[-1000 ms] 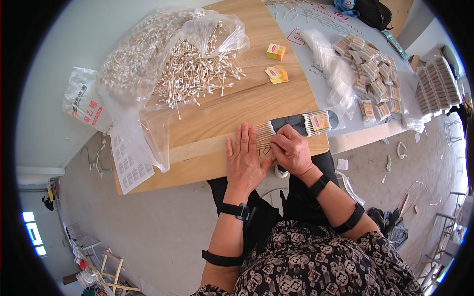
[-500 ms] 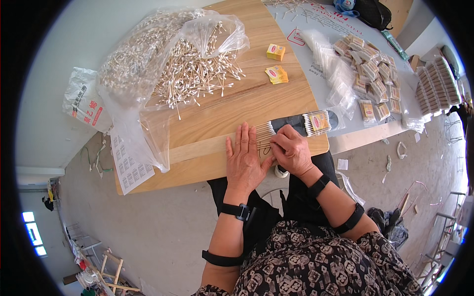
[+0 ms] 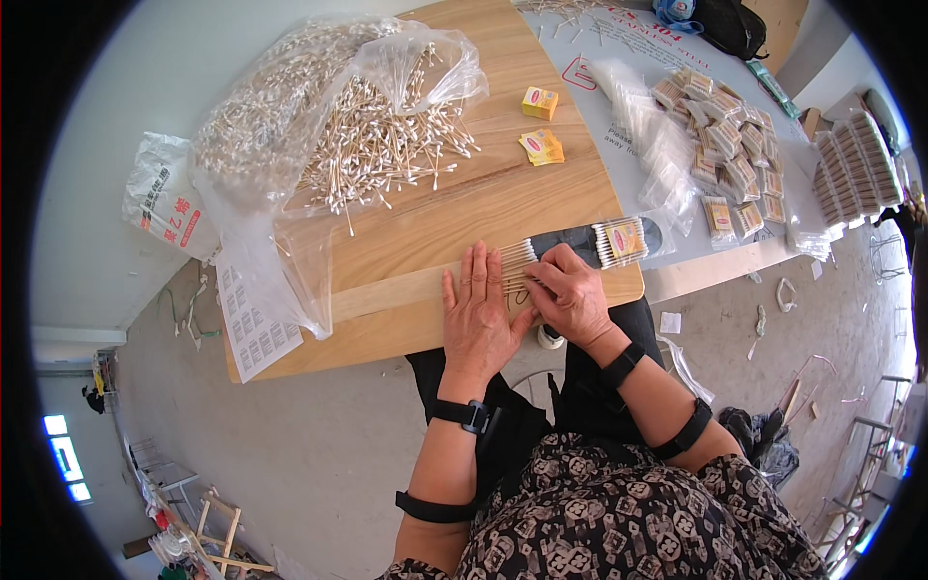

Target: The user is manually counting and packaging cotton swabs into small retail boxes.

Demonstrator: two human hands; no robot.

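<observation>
My left hand (image 3: 474,309) lies flat near the table's front edge, fingers stretched out. Its fingertips rest beside a row of cotton swabs (image 3: 516,263) laid side by side. From the other side my right hand (image 3: 572,298) pinches at this row, fingers curled and closed; the fingertips partly hide what they grip, which looks like cotton swabs. Just past the right hand, a clear bag holding swabs and a yellow card (image 3: 620,242) lies on a dark strip (image 3: 568,239).
A big clear bag (image 3: 261,106) spills loose cotton swabs (image 3: 387,145) at the back left. Yellow cards (image 3: 541,147) and a yellow card stack (image 3: 539,102) lie farther back. Rightward, a grey surface carries empty clear sachets (image 3: 643,135) and a heap of filled packs (image 3: 725,135).
My right hand's fingers have shifted very slightly at the row of swabs. The left hand stays flat in nearly the same place.
</observation>
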